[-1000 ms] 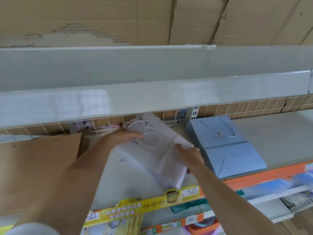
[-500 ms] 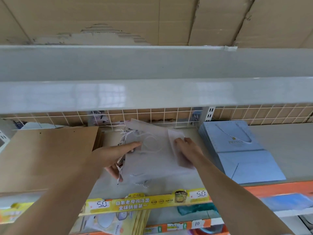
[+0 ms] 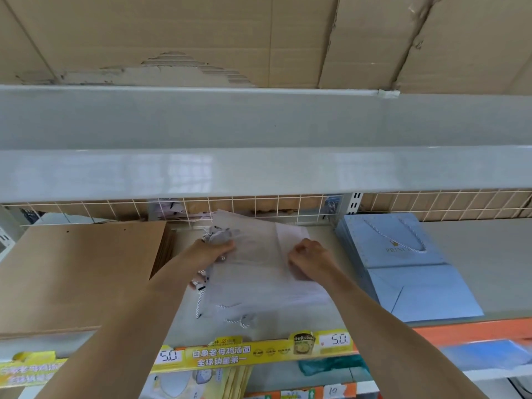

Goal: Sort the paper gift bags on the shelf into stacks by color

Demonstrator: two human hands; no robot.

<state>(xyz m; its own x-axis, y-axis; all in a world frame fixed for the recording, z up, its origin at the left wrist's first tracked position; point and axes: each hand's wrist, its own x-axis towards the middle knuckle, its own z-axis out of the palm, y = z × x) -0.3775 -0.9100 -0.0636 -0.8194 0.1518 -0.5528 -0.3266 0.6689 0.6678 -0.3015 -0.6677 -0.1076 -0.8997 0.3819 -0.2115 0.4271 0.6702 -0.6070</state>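
Since loose twisted cord handles (image 3: 198, 305) trail from the near edge of the white gift bags (image 3: 259, 280), they may well snag or tip the pile as it is squared. Left hand (image 3: 211, 254): curled round bunched cords and bag edge. Right hand (image 3: 312, 262): fingers curled, pinching the top bag, thin, flat, translucent. White pile lies mid-shelf (image 3: 475, 272), between brown kraft stack (image 3: 77, 272), matte, and blue stack (image 3: 408, 269), smooth, rope-handled

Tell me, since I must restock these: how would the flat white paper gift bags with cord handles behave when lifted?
The flat white paper gift bags probably flex and fan apart. Their loose cord handles dangle, so may snag.
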